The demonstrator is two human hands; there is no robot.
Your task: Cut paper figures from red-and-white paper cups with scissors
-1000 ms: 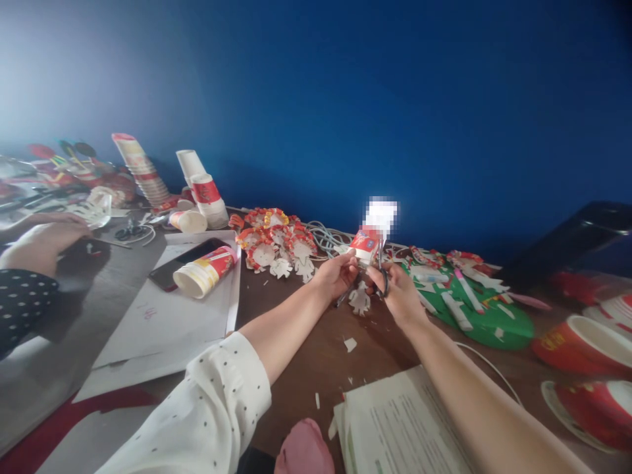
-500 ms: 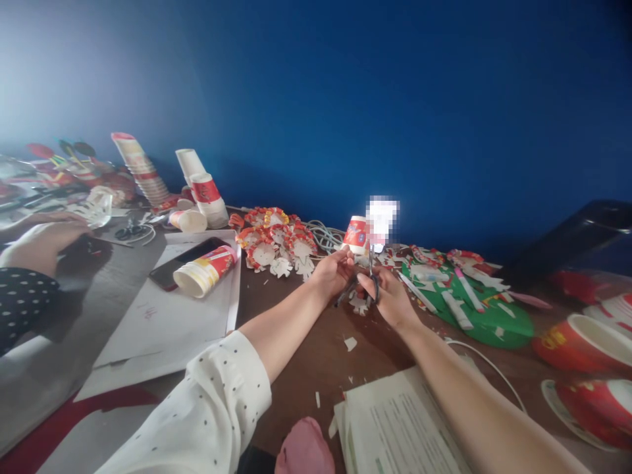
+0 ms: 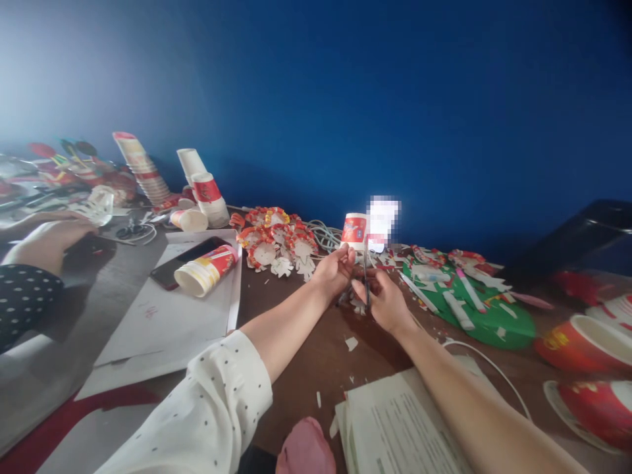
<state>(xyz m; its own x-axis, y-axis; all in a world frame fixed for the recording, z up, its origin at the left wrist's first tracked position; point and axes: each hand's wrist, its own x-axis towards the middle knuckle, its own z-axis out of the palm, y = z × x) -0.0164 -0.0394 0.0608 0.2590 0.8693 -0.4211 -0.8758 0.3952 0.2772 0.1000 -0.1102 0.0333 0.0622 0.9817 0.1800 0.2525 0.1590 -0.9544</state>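
Observation:
Near the middle of the head view, my left hand (image 3: 334,271) is closed on the lower part of a red and white paper cup (image 3: 354,232). My right hand (image 3: 388,301) grips a pair of scissors (image 3: 367,280) by the dark handles. The blades point up and away, along the right side of the cup. Whether they are touching its wall I cannot make out. A bright blurred-out screen (image 3: 382,222) stands just behind the cup. Beneath my hands, white paper cut-outs (image 3: 359,304) lie on the brown table (image 3: 296,342).
Red and white paper cut-outs (image 3: 276,240) are heaped left of my hands. A green mat (image 3: 508,326) with markers and scraps lies to the right. Cup stacks (image 3: 210,197), a phone (image 3: 165,268) and another person's hands (image 3: 49,240) are at left. Papers (image 3: 399,421) lie in front.
The scissors have turned a little more upright, shifting slightly left against the cup. The cup has risen and turned slightly in my left hand.

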